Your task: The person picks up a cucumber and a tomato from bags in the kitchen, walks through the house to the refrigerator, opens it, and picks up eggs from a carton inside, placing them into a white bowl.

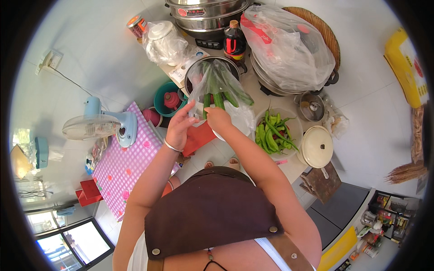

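Observation:
A clear plastic bag (pixel 212 81) with several long green cucumbers (pixel 219 100) inside lies over a dark-rimmed pot (pixel 200 62) at the counter's edge. My right hand (pixel 219 120) is closed around the lower end of one cucumber at the bag's mouth. Just left of it, my left hand (pixel 180 125) has its fingers spread beside the bag's edge; whether the fingertips touch the plastic I cannot tell. Below the bag shows some white plastic (pixel 242 119). To the right sits a clear bowl (pixel 296 124) holding green peppers (pixel 272 132).
Behind the pot stand a dark sauce bottle (pixel 234 43) and a steel steamer (pixel 203 18). A bag-covered pan (pixel 289 49) and a lidded cream pot (pixel 318 147) are at right. Leftward, a blue fan (pixel 126 128) stands on a checked tablecloth (pixel 131 165), near a teal bucket (pixel 160 97).

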Tool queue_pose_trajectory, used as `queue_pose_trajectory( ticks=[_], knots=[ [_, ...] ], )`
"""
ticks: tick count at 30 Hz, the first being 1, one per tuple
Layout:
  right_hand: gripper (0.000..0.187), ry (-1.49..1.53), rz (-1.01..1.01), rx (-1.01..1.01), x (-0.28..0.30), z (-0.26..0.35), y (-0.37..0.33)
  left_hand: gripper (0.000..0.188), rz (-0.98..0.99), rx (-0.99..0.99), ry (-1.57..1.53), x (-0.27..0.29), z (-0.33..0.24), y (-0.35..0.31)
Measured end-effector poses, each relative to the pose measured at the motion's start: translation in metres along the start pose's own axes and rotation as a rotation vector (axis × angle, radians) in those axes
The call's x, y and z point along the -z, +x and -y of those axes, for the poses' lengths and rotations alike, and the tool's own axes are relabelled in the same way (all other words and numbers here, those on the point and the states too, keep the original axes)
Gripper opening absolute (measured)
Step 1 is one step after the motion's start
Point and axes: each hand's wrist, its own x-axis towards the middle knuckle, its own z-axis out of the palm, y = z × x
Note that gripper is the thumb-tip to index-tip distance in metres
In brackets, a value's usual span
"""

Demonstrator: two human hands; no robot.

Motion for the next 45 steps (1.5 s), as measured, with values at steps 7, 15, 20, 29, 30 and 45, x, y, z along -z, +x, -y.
queue_pose_trajectory(
  ticks=[7,15,20,29,30,45],
  knots=[
    [0.040,-0.268,0.020,-0.150,-0.024,0.019,0.035,0.057,-0.048,0.012,0.001,0.002,0.005,-0.005],
    [0.025,-0.238,-0.312,0.004,0.011,0.010,0.040,0.054,-0.089,0.069,-0.055,0.019,0.009,-0.006],
    [0.032,0.922,-0.266,-0.138,0.049,-0.018,0.022,0.053,-0.085,0.034,-0.061,0.023,0.005,0.000],
    [0.038,1.620,-0.070,-0.190,0.146,-0.045,-0.127,0.047,-0.133,0.060,-0.111,0.034,0.010,0.002],
    [0.039,1.663,-0.062,-0.200,0.150,-0.050,-0.139,0.046,-0.135,0.056,-0.116,0.034,0.012,0.002],
    [0.043,1.691,-0.173,-0.183,0.153,-0.064,-0.225,0.047,0.021,0.029,-0.203,0.019,0.019,0.009]
  ],
)
